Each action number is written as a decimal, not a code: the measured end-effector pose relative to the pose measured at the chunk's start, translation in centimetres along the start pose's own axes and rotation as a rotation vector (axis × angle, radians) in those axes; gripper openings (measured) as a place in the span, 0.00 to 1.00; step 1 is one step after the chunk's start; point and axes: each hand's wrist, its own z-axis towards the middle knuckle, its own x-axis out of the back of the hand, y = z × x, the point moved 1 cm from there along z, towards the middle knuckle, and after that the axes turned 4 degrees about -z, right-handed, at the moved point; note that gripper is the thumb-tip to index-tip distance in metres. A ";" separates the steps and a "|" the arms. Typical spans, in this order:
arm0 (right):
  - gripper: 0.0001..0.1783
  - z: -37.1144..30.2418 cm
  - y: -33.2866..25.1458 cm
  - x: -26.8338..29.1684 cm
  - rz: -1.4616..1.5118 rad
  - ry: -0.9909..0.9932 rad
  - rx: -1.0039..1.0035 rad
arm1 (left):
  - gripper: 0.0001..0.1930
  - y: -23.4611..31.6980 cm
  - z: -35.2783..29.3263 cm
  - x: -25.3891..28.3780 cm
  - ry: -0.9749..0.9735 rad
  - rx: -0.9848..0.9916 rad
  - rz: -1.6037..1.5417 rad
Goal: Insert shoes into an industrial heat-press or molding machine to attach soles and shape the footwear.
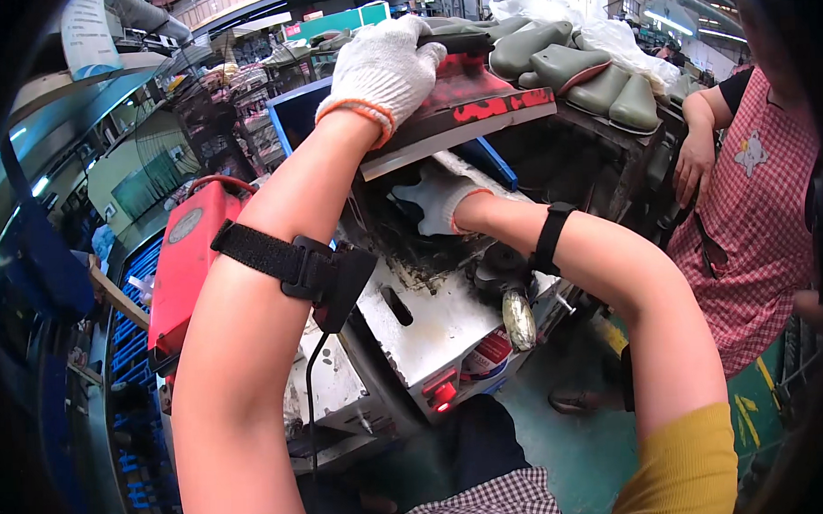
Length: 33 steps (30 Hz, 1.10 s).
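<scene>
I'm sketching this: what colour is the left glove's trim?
The trim is orange, best seen in the head view.

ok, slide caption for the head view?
Gloved left hand at the red-topped fixture, gloved right hand lower down, green footwear alongside.

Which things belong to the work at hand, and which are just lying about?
In the work, apparently:
gloved left hand, at the red-painted plate
gloved right hand, beneath that plate
white-topped machine

Apparently just lying about:
olive-green footwear
whitish plastic
red box
</scene>
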 end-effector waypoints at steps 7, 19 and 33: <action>0.49 -0.1 0.5 -0.3 0.038 0.005 -0.049 | 0.17 0.1 0.3 -0.1 -0.016 0.031 -0.047; 0.35 -12.5 -1.4 5.1 0.270 0.075 0.133 | 0.15 1.5 -1.7 -0.7 0.003 0.061 -0.067; 0.21 -26.8 -6.1 -2.2 0.173 0.689 0.162 | 0.17 6.2 -15.1 -4.8 0.140 -0.112 -0.121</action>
